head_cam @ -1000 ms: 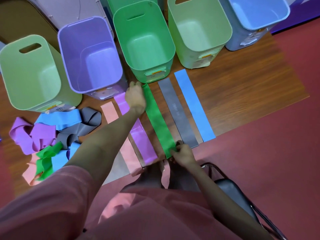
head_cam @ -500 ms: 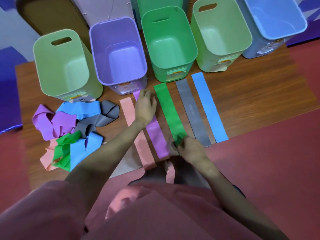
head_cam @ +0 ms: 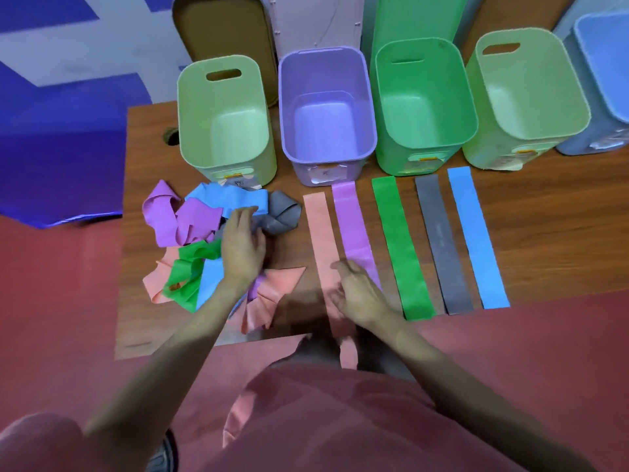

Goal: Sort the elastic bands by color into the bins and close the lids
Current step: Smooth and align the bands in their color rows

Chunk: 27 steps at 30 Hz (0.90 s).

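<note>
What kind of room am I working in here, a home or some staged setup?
Probably a staged sorting station, not a home. A small wooden table stands on red floor matting beside a blue mat. A row of open plastic bins, such as the purple bin, faces bands laid by color, like the green band.

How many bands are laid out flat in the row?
5, side by side before the bins: pink band, purple band, green band, grey band, blue band.

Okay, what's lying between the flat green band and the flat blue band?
One flat grey band, lying parallel between the green band and the blue band; the head view shows it.
</note>
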Each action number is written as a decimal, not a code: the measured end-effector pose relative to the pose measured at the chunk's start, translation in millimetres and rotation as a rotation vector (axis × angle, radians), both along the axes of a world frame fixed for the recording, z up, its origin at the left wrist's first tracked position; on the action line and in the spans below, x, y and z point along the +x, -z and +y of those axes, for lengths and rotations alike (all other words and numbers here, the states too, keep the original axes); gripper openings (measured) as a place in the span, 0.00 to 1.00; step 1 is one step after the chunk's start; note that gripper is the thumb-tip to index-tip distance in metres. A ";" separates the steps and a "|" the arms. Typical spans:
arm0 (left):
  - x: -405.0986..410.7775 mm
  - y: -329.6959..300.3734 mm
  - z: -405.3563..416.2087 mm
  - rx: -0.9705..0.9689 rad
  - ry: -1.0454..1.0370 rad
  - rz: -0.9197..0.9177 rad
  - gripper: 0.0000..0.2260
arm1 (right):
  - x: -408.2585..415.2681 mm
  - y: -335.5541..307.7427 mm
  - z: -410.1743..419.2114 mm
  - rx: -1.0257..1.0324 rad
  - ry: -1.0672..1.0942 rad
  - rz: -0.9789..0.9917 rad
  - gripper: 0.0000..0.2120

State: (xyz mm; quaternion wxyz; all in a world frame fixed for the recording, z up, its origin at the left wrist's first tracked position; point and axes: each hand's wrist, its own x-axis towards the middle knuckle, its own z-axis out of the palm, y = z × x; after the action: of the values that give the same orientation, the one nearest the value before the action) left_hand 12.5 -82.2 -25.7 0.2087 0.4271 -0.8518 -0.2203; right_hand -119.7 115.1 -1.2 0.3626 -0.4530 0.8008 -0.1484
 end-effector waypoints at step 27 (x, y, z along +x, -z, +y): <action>-0.1 -56.3 -69.6 0.152 0.102 0.150 0.11 | 0.5 -28.9 -96.2 -0.106 0.099 -0.110 0.24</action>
State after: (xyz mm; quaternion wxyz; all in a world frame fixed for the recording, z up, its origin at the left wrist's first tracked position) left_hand 12.4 -151.8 30.6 0.2275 0.3802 -0.8352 -0.3257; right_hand -119.3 18.9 27.6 0.3736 -0.4226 0.7921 -0.2332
